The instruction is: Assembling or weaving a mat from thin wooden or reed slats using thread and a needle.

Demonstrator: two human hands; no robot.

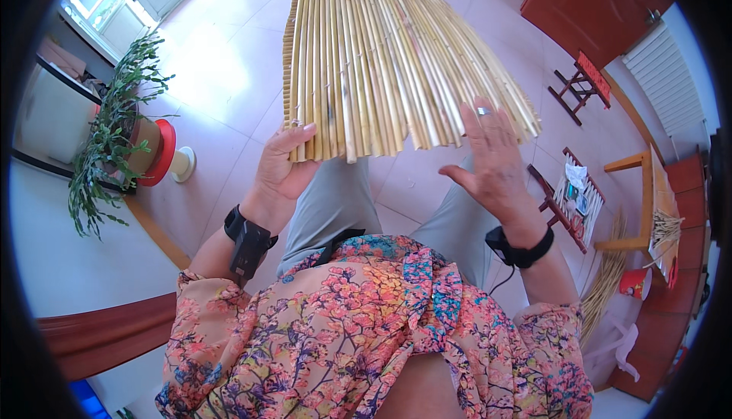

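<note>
A stiff mat of straw-coloured reed stalks (pixel 389 61), laid side by side and bound together, spreads out in front of me above my knees. Its near edge is uneven and its far part reaches the top of the view. My left hand (pixel 284 161) is closed on the near left corner, thumb on top, with the other fingers mostly hidden beneath. On the near right part lies my right hand (pixel 494 163), flat against the stalks, its thumb held apart and a ring on one finger. Both wrists wear black strapped devices.
A potted green plant (pixel 114 141) on a red saucer (pixel 161 154) stands at the left. To the right are a folding stool (pixel 583 83), a low slatted stool (pixel 576 202) bearing small items, a wooden table (pixel 629 161) and loose long stalks (pixel 606 274) beside a red bucket (pixel 633 283).
</note>
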